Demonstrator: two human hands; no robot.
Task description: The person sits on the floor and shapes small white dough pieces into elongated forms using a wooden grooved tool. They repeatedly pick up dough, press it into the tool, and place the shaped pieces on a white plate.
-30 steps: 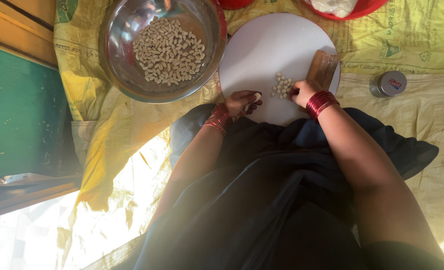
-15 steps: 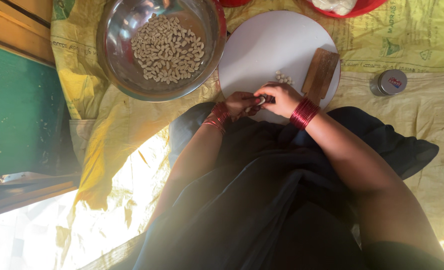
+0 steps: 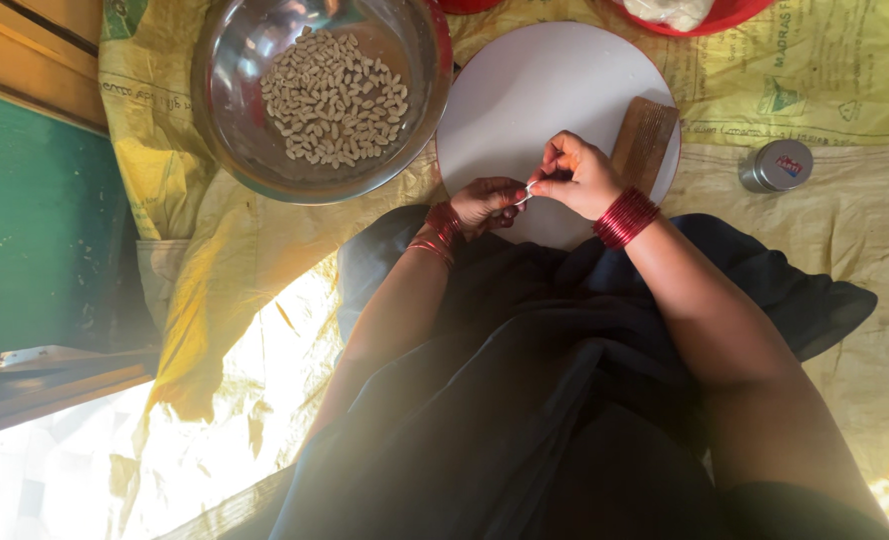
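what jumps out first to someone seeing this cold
The steel bowl of pale shaped pieces, upper left on the yellow cloth. Right of it lies a round white board, where the left hand and right hand pinch a small white piece.

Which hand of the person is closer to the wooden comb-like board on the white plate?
The right hand. It is just left of the wooden board, almost touching it. The left hand is further left, near the lower edge of the white plate.

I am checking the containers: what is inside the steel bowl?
The steel bowl holds a heap of small pale pieces, perhaps shaped dough. Bare metal shows around the heap. What lies beneath the heap is covered.
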